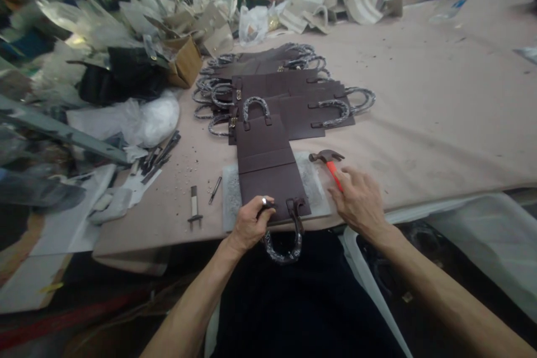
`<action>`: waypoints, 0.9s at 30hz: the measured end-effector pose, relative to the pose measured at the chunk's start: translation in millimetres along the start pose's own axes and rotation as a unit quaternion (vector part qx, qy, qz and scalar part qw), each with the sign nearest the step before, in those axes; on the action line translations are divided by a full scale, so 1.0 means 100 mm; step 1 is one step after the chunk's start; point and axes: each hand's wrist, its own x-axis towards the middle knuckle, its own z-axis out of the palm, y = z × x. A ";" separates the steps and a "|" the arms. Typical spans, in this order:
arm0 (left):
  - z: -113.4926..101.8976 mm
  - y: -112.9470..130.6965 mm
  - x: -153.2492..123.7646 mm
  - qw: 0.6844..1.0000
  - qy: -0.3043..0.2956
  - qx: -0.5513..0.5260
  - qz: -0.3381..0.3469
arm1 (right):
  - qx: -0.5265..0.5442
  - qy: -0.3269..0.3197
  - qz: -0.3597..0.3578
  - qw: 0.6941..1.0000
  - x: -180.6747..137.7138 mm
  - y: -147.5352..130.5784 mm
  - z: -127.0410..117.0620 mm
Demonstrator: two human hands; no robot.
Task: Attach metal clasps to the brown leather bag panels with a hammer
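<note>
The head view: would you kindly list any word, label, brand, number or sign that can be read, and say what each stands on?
No text can be read in this view.
Clear plastic, upper right: a small blue mark, too blurred to read.
Brown panel and hammer: no lettering can be made out.

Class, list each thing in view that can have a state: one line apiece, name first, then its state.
Left hand: pinching a dark piece, identity unclear
Right hand: closed around the hammer's grip
Hammer: held
Brown panel: laid out, partly covering the slab
Near handle: plastic-wrapped
Slab: partly covered
Panel pile: overlapping
Pronged tool: lying loose
Thin rod: lying loose
</note>
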 end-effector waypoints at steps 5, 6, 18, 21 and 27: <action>0.01 0.05 0.01 1.000 0.016 0.002 -0.018 | 0.157 -0.079 -0.168 0.970 0.04 -0.44 0.23; 0.02 0.05 0.01 1.000 0.021 0.003 -0.019 | 0.157 -0.093 -0.169 0.969 0.03 -0.49 0.29; 0.10 -0.04 -0.06 0.997 0.076 0.025 0.018 | 0.158 -0.106 -0.132 0.973 0.02 -0.54 0.39; 0.09 -0.04 -0.06 0.995 0.071 0.039 0.054 | 0.155 -0.111 -0.119 0.974 0.02 -0.56 0.41; 0.06 -0.02 -0.06 0.996 0.085 0.010 -0.011 | 0.147 -0.112 -0.091 0.979 0.04 -0.61 0.42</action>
